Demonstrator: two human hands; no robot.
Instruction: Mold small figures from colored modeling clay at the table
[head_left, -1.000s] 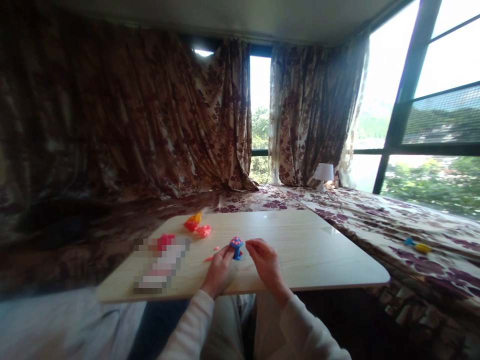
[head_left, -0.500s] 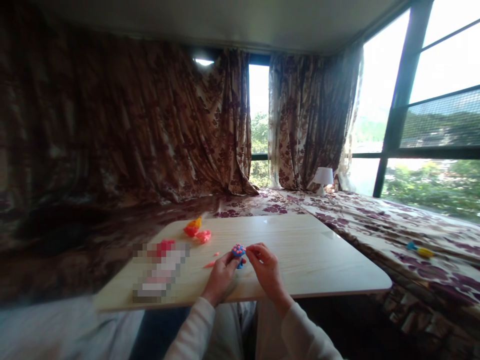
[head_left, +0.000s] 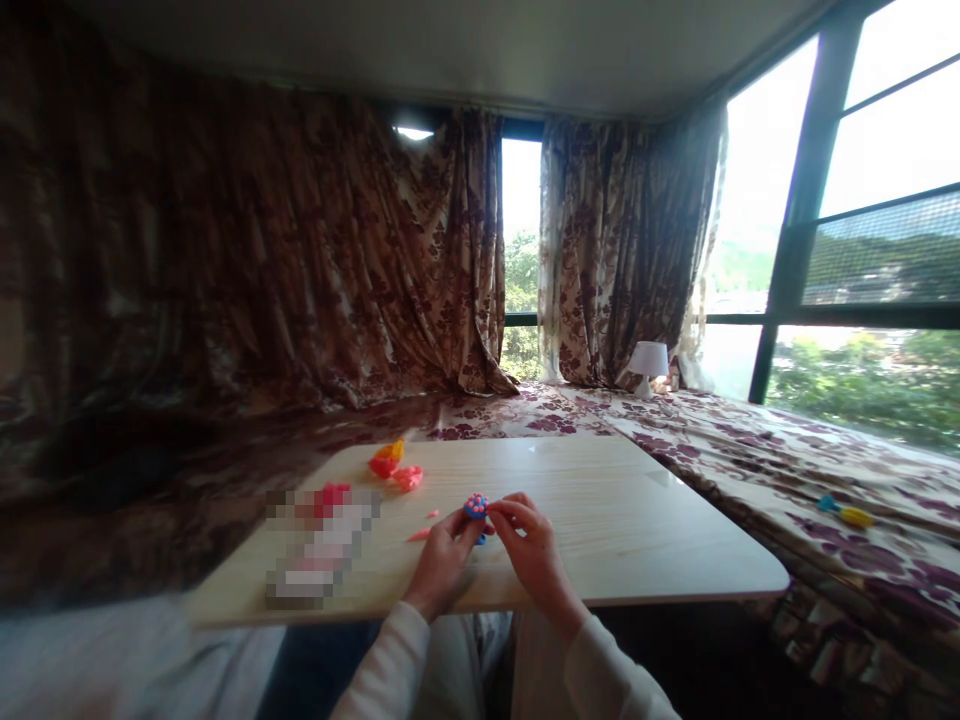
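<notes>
My left hand [head_left: 442, 562] is closed around a blue mushroom-shaped clay figure [head_left: 475, 506] whose rounded top is covered with several pink dots. A lower blue part shows under the top, partly behind my fingers. At the right edge of the top, my right hand [head_left: 526, 535] holds thumb and fingertips in a pinch, touching or almost touching it. Whatever lies in that pinch is too small to make out. Beside my left hand, a tapered pink clay piece [head_left: 418, 535] and a tiny pink bit [head_left: 433, 514] lie on the pale wooden table [head_left: 637, 530].
Orange and red wrapped lumps [head_left: 386, 460] and a pink crumpled packet [head_left: 408, 479] lie at the table's far left. Nearer stands a blurred-out box [head_left: 322, 550] with a red item [head_left: 332, 497] by it. A white lamp [head_left: 648, 360] and a yellow-and-blue item [head_left: 855, 517] rest on flowered cloth.
My right hand's pinched fingertips have shifted slightly left, closer against the dotted top. The top has tilted a little toward me. The view has moved slightly.
</notes>
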